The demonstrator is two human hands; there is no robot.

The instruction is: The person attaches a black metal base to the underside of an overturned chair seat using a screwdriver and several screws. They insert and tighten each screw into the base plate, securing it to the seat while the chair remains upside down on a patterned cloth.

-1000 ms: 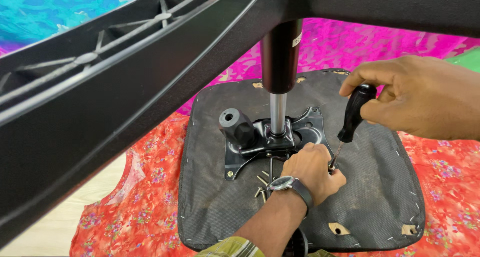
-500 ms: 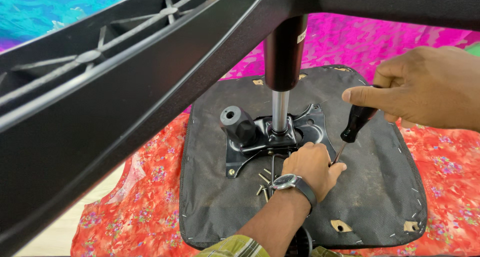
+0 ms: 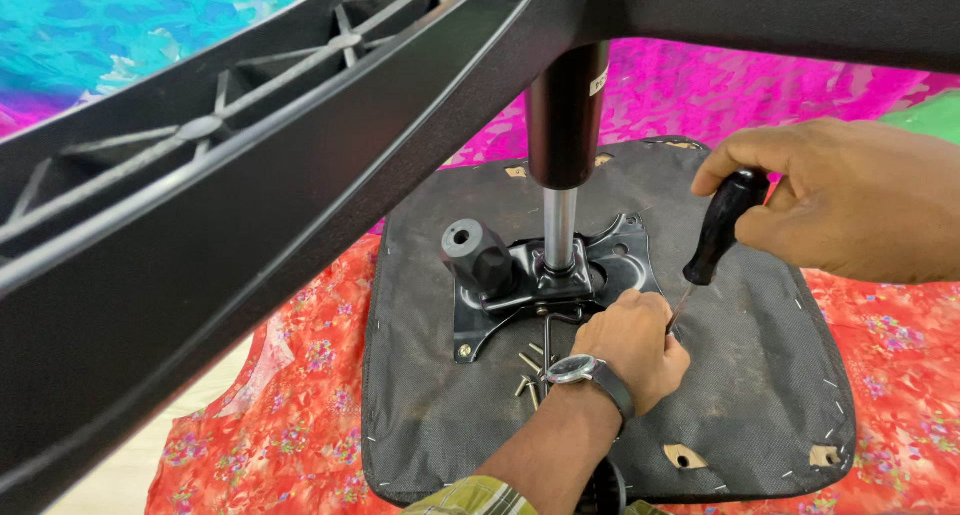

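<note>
The left hand (image 3: 632, 347) covers the tip of the screwdriver (image 3: 718, 233) and whatever it bears on, at about five o'clock of the metal plate (image 3: 560, 280); that corner of the plate is hidden too. The right hand (image 3: 850, 200) wraps the top of the handle and runs off the edge at three o'clock. The chair base (image 3: 250, 205) fills the view from nine to twelve o'clock, cut off by the edges, hiding the post's upper end. The loose screws (image 3: 527, 373) are too small to count surely.

Glossy plastic screwdriver handle (image 3: 722, 225), matt fabric seat underside (image 3: 760, 375)
</note>
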